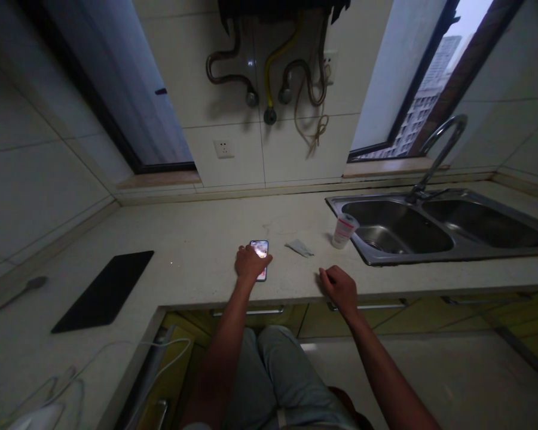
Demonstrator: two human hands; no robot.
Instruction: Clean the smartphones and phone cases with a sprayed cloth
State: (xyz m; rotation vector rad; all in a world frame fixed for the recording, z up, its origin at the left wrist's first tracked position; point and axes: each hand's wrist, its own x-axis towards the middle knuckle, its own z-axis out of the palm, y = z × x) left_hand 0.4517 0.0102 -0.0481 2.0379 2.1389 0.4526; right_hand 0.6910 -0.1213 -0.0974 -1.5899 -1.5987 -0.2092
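A smartphone (260, 247) with a lit screen lies flat on the pale countertop (197, 239). My left hand (250, 263) rests on its lower part, fingers curled and touching the screen. My right hand (338, 286) sits near the counter's front edge to the right, fingers curled loosely with knuckles on the surface and nothing visible in it. A small crumpled wrapper (299, 247) lies between the phone and a white cup (343, 230) with a red label.
A double steel sink (443, 251) with a curved faucet (439, 152) fills the right side. A black flat mat (105, 289) lies at left, white cables (116, 358) trail near the left edge. Pipes (269, 83) and a wall socket (223, 148) are on the back wall.
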